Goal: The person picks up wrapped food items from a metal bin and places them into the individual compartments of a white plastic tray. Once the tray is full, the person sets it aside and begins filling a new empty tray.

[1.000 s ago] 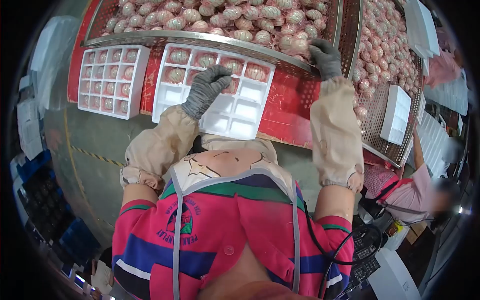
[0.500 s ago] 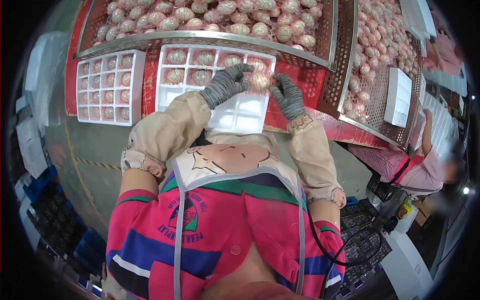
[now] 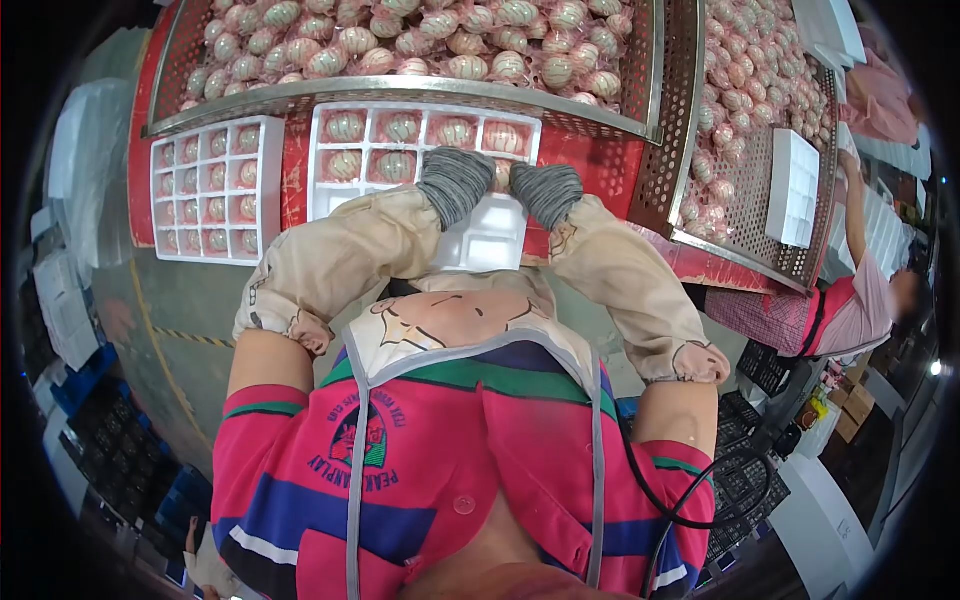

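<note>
My left hand (image 3: 455, 187), in a grey knitted glove, is over the second row of the white compartment tray (image 3: 322, 205), its fingers curled down and mostly hidden. My right hand (image 3: 547, 192), gloved alike, reaches to the tray's right side with its fingertips together. Between the two hands, a wrapped round item (image 3: 506, 172) shows in the right column, touching or very near the fingers. Wrapped striped balls (image 3: 401, 127) fill the top row, and more sit at the left of the second. Lower compartments in view hold nothing.
A filled white tray (image 3: 216, 190) lies at the left. Behind is a metal bin (image 3: 400, 86) heaped with wrapped balls; another perforated bin (image 3: 745, 215) at the right holds more balls and a white tray (image 3: 793, 188). A co-worker (image 3: 850, 310) is at the far right.
Both hands have turned downward over the tray's right part. The ball between them has lowered into the second row, and the top right compartment's ball is now in clear view.
</note>
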Tool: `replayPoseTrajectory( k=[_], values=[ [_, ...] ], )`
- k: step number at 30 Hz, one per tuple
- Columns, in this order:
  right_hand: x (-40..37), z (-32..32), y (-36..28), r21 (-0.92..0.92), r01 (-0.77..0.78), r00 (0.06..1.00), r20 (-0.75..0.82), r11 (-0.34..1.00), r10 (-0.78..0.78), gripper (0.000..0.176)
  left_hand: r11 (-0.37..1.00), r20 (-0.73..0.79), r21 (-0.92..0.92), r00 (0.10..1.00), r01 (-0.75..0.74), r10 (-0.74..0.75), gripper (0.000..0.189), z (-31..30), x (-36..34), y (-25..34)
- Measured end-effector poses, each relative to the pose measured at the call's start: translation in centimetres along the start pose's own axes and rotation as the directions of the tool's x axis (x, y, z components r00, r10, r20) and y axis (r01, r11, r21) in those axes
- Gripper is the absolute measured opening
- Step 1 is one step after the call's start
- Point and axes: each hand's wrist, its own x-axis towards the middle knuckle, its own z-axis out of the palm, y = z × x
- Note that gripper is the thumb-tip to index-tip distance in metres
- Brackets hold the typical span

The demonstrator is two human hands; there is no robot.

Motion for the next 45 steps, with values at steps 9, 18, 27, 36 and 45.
replayPoseTrajectory(
  k=[9, 18, 27, 36, 45],
  values=[
    [2.3, -0.1, -1.7, -0.144, -0.311, 0.901, 0.271, 0.939, 0.34, 0.049, 0.999, 0.108, 0.051, 0.994, 0.001, -0.007, 0.018, -2.1, 0.6, 0.5],
    [-0.6, -0.2, -0.5, 0.196, -0.211, 0.977, 0.044, 0.958, 0.206, 0.038, 0.964, -0.558, 0.256, 0.825, 0.07, 0.089, 0.023, -13.9, 13.6, -7.2],
    [-9.3, 4.7, -1.6, 0.62, -0.1, 0.86, -0.339, 0.778, 0.381, 0.036, -0.239, -0.053, -0.966, 0.979, -0.101, -0.196, 0.031, -16.2, 9.6, -7.8],
    [-10.3, 3.0, -2.8, 0.999, 0.016, 0.761, 0.005, -0.027, 0.648, 0.026, 0.231, 0.006, -0.972, 0.991, 0.037, -0.133, 0.018, -3.5, -4.2, -1.3],
    [-9.2, 1.9, -4.1, 0.784, -0.165, 0.867, -0.173, 0.598, 0.467, 0.038, 0.243, 0.094, -0.96, 0.978, 0.138, -0.185, 0.011, 1.5, -4.9, 0.1]
  ],
)
